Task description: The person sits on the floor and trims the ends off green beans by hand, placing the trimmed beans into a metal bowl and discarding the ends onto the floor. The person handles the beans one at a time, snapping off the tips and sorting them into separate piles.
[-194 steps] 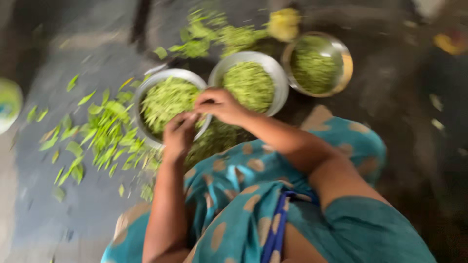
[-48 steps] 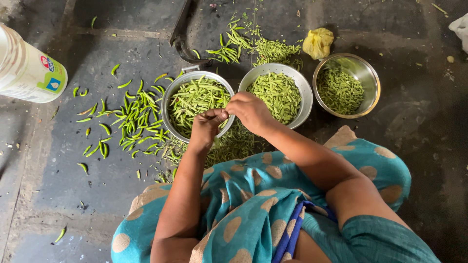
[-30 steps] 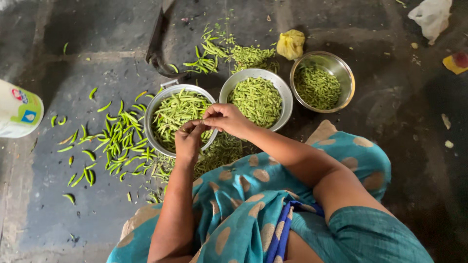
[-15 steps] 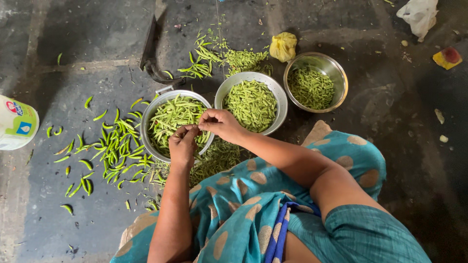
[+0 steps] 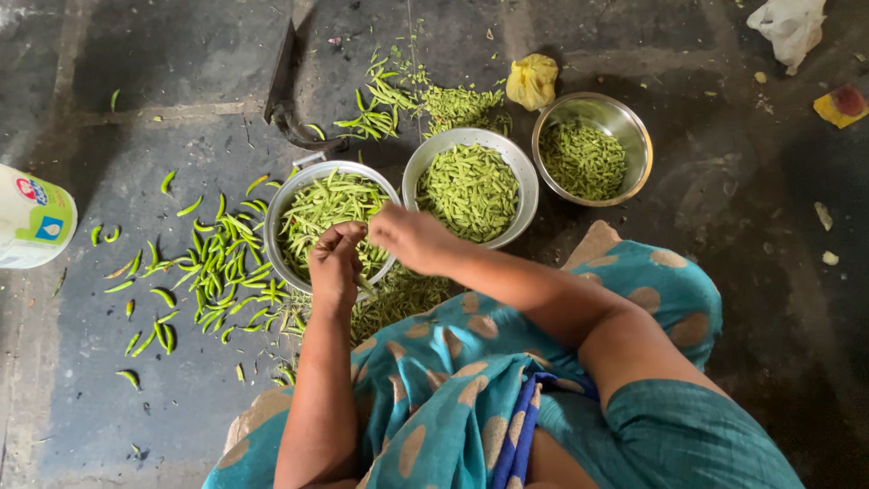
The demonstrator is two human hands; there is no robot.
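At the far left edge a white plastic tub (image 5: 32, 223) with a rounded side lies on the rough, dark stone floor (image 5: 163, 72). To its right, slim curved green pods (image 5: 213, 267) are scattered loose over the floor, smooth and glossy, some bent like hooks. Next comes a round, shiny metal bowl (image 5: 282, 204) heaped with long pale green strips. The left hand (image 5: 335, 264) hovers over the near rim of this bowl, its fingers curled shut and pinched together on a small green bean (image 5: 355, 237) held between both hands. The right hand (image 5: 409, 237) is just beside it, blurred, its fingertips bunched toward the same bean; whether they clamp it cannot be told. Under the hands a heap of fine green scraps (image 5: 398, 294) lies on the floor against the teal cloth with tan dots (image 5: 453, 389). Behind the bowl a dark curved blade on a stand (image 5: 290, 109) rises from the floor. Further right sits a second, wider metal bowl (image 5: 520, 186) full of short plump pods, with a crumpled yellow bag (image 5: 531, 80) beyond it, then a third steel bowl (image 5: 638, 136), deeper and half filled. A white plastic bag (image 5: 792, 25) lies at the top right corner
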